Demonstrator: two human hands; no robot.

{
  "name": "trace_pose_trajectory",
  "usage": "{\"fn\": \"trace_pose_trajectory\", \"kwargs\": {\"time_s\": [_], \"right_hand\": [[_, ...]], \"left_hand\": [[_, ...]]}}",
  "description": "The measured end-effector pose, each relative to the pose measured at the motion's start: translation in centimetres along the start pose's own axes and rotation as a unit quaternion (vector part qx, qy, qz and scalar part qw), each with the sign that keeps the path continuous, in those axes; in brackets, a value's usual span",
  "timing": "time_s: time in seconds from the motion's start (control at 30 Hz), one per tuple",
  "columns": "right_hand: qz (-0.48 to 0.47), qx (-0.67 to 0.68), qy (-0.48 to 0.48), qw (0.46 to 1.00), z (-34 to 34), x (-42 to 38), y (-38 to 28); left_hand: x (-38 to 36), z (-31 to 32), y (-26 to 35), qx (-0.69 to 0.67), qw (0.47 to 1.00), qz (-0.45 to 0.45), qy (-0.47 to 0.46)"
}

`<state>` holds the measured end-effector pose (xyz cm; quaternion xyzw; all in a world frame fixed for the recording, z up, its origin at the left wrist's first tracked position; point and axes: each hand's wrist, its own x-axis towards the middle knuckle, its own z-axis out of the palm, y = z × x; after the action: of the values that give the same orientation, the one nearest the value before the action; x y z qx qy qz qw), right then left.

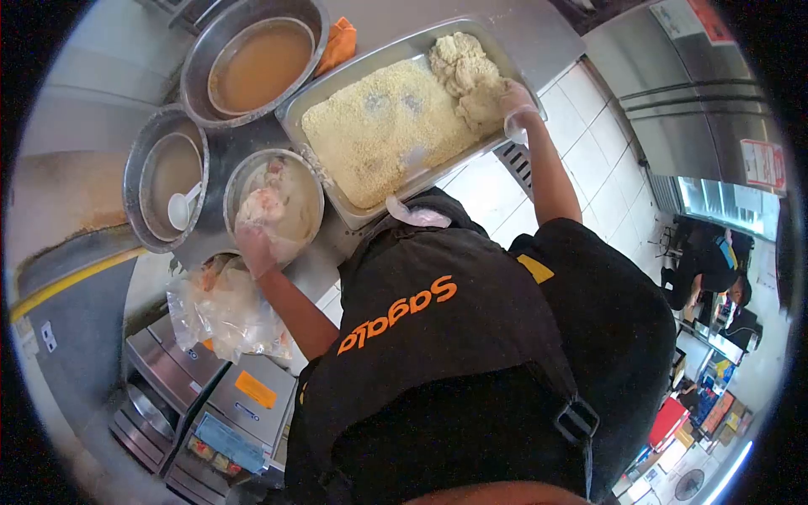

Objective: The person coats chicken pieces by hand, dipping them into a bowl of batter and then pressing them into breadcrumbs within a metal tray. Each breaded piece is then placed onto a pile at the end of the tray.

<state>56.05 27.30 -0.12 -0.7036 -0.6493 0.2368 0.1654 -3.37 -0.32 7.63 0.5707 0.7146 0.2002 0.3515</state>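
Observation:
My left hand [255, 247], in a clear plastic glove, reaches over the near rim of a metal bowl [317, 178]. Its fingers are closed on a pale pink piece of raw meat [263, 204] above cloudy liquid. At the far right end of a large metal tray [290, 114], my gloved right hand [517, 103] grips a flour-coated piece [483, 107]; its fingertips are partly hidden. More coated pieces [459, 61] are heaped beside it. Pale crumbly flour [383, 126] covers the rest of the tray.
Left of the tray stand a large basin [192, 88] of brownish liquid and a smaller basin [130, 181] with a white scoop [179, 210]. An orange cloth [339, 44] lies behind. A clear plastic bag [227, 307] hangs near my left forearm. Another person [711, 257] is far right.

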Motion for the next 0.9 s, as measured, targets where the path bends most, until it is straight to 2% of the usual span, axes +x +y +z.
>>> {"fn": "trace_pose_trajectory", "kwargs": {"time_s": [0.03,0.07,0.13,0.17,0.23,0.27,0.3,0.33,0.37,0.43,0.47,0.53,0.57,0.67,0.7,0.73,0.8,0.83,0.9], "right_hand": [[0.009,0.018,0.008,1.0,-1.2,-0.9,-1.0],[0.022,-0.042,0.021,0.999,-2.6,-1.9,-3.0],[0.043,-0.159,0.041,0.985,-4.6,-3.2,-7.4],[0.041,-0.175,0.021,0.984,-4.7,-3.3,-8.9],[0.028,-0.2,-0.03,0.979,-3.1,-3.2,-11.6],[-0.134,-0.126,-0.126,0.975,1.5,-0.8,-8.3],[-0.165,0.049,-0.228,0.958,5.0,-0.4,-7.3],[-0.157,0.219,-0.342,0.9,8.5,0.0,-6.5],[-0.005,0.456,-0.437,0.775,10.4,-2.3,-8.6],[-0.142,0.28,-0.436,0.843,12.4,-7.4,-14.8],[-0.185,0.132,-0.43,0.874,13.6,-7.4,-16.5],[-0.27,-0.168,-0.378,0.87,16.2,-6.9,-19.4],[-0.289,-0.101,-0.345,0.887,16.8,-6.8,-20.1],[-0.236,0.001,-0.334,0.913,17.1,-7.9,-24.9],[-0.266,0.043,-0.353,0.896,16.7,-9.0,-26.2],[-0.196,0.153,-0.444,0.86,17.6,-9.6,-26.5],[-0.048,0.362,-0.585,0.724,19.7,-10.3,-25.5],[-0.113,0.317,-0.555,0.761,19.7,-9.9,-24.7],[-0.222,0.258,-0.484,0.806,19.5,-9.0,-22.8]], "left_hand": [[0.1,-0.1,0.8,-0.076,0.997,0.011,0.016],[-0.2,1.7,2.3,-0.127,0.982,-0.003,0.139],[0.0,2.8,2.1,-0.098,0.961,0.019,0.259],[0.3,2.5,1.1,-0.017,0.964,0.054,0.258],[-0.1,1.9,-0.8,0.093,0.964,0.046,0.244],[-0.3,1.6,-0.8,0.121,0.965,0.007,0.233],[-0.4,1.3,-0.5,0.122,0.964,0.01,0.235],[-0.5,1.1,-0.2,0.122,0.964,0.013,0.237],[-0.3,0.7,0.7,0.096,0.961,0.059,0.252],[-0.7,-0.1,4.4,0.038,0.961,0.069,0.265],[-1.0,-0.7,6.8,0.006,0.964,0.033,0.265],[-1.4,-1.1,8.4,0.049,0.954,0.024,0.294],[-1.4,-1.5,8.7,0.028,0.96,0.036,0.276],[-1.2,-2.4,9.1,-0.033,0.972,0.064,0.223],[-0.9,-2.6,9.2,-0.049,0.974,0.062,0.211],[-0.5,-2.6,9.4,-0.066,0.976,0.061,0.197],[-0.1,-2.7,11.2,-0.097,0.978,0.065,0.175],[0.2,-2.8,12.3,-0.114,0.978,0.066,0.164],[1.2,-2.9,14.0,0.019,0.984,0.085,0.158]]}}
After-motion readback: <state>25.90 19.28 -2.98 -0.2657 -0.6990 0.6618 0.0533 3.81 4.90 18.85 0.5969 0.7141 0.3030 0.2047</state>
